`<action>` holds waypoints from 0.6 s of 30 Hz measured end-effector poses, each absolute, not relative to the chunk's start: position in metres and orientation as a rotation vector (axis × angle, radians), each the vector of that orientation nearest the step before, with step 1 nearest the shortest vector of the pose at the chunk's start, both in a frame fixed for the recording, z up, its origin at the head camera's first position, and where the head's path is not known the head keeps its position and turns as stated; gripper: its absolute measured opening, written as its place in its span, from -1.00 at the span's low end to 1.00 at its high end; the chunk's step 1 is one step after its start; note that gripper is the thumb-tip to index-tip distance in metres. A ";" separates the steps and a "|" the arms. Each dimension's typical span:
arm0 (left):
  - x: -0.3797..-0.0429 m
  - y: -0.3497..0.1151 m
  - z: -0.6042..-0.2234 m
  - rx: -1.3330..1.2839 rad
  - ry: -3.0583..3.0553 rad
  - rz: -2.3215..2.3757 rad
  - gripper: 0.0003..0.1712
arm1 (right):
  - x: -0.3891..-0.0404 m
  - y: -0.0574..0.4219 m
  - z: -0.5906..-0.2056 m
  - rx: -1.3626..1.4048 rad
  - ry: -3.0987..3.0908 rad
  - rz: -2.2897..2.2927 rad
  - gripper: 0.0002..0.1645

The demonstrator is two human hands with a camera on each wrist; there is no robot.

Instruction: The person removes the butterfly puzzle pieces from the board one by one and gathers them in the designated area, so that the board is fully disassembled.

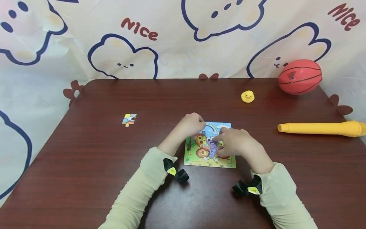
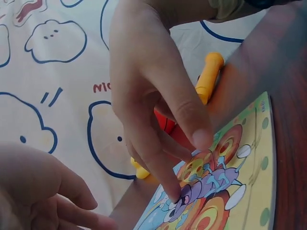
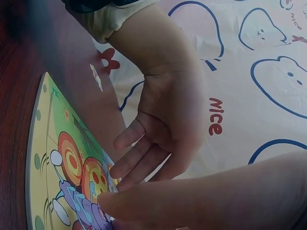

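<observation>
A jigsaw puzzle board (image 1: 210,161) with a butterfly picture lies on the table between the two hands. My left hand (image 1: 191,123) is over its upper left corner, and its fingers extend down toward the surface in the right wrist view. My right hand (image 1: 235,142) reaches over the right side; its index fingertip is right at the butterfly's head in the left wrist view, with the thumb held apart. Near the board's left edge a narrow dark brown patch shows. A loose puzzle piece (image 1: 129,119) lies farther left on the table.
The brown table (image 1: 85,178) ends at a cloth backdrop (image 1: 177,60) with cartoon drawings. A yellow rubber duck (image 1: 247,96) and a red ball (image 1: 300,77) are at the back right. A yellow stick-like toy (image 1: 317,128) lies along the right side.
</observation>
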State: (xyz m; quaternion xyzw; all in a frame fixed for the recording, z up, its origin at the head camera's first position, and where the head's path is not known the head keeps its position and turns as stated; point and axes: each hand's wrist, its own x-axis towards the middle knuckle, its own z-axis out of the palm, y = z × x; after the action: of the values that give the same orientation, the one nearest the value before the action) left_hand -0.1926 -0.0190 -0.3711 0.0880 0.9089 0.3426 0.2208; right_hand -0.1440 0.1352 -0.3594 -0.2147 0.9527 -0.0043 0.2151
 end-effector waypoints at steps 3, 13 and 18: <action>-0.193 -0.020 -0.371 0.218 2.521 0.978 -0.65 | -0.144 0.135 -0.359 -0.583 2.639 -0.010 -0.42; -0.195 -0.019 -0.376 0.180 2.521 1.072 -0.68 | -0.145 0.136 -0.359 -0.566 2.624 -0.015 -0.41; -0.196 -0.012 -0.384 0.198 2.520 1.080 -0.66 | -0.144 0.136 -0.358 -0.553 2.624 -0.013 -0.41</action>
State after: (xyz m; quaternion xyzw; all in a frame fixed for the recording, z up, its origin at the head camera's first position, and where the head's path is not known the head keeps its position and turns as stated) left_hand -0.1962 -0.0118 -0.3842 0.0707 0.8990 0.3855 0.1952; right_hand -0.1438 0.1365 -0.3582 -0.2007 0.9527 -0.0045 0.2281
